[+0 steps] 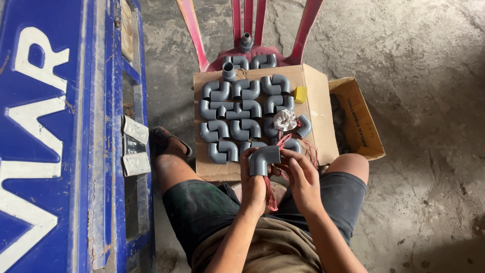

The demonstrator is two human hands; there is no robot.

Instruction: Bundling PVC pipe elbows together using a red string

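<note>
Shorts dark, knees spread, seen from above on a concrete floor [424, 101]. Left hand [253, 179] closed around a grey elbow [262, 158], fingers wrapped over its lower leg, elbow held upright just above the lap. Right hand [300, 177] touching the elbow's right side, fingers curled, pinching red string [271, 199] that hangs down between both wrists. More string trailing from the right hand up toward the cardboard.

Just beyond the hands: cardboard sheet [318, 126] lying flat, near edge between the knees. Rows of grey elbows [237, 108] laid close together on it, many touching, the nearest row just beside the held elbow. White crumpled wad [285, 120] sitting among the elbows on the right side, red strands running from it. Small yellow block [300, 94] near the sheet's right part, beside the upper row.

Right of the sheet: open box [364, 126], brown, partly tucked under the cardboard, contents too dark to tell.

Left: sandalled foot [169, 144] on the floor, beside a blue panel [55, 136] with white lettering, two pale switch-like plates [135, 146] on its edge.

Farthest: red chair [303, 30], plastic, carrying the sheet's far end, with a few more grey fittings [246, 43] on its seat.
</note>
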